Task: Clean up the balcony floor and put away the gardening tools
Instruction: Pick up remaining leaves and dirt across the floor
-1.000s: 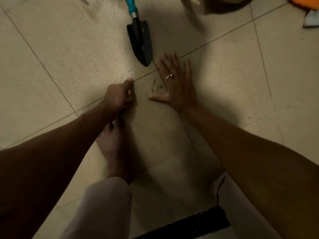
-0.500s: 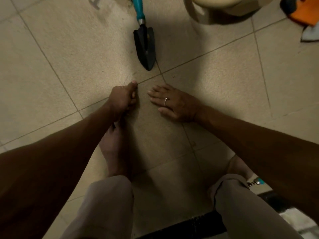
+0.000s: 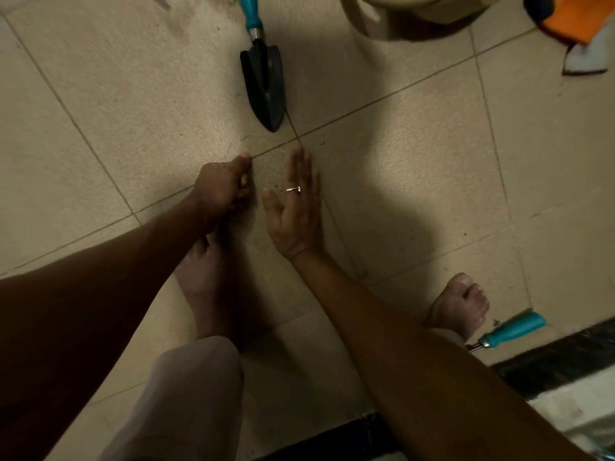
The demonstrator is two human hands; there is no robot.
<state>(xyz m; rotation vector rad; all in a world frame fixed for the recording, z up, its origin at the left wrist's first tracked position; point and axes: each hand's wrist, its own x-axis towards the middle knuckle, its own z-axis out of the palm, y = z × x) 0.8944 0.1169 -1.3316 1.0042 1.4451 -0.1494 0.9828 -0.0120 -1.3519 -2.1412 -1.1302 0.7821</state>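
Dim, warm yellowish light, grainy throughout. The floor (image 3: 432,168) is brightest in a patch right of centre. A broad soft shadow crosses it from top centre down beside the right hand (image 3: 294,211). The left arm (image 3: 100,294) is underexposed, nearly black low down. Grout lines bow near the edges. The orange thing (image 3: 574,21) at top right is smeared.

No words, labels, brands or numbers can be read anywhere, neither on the trowel (image 3: 263,84) at twelve o'clock nor on the teal-handled tool (image 3: 512,329) at four o'clock.
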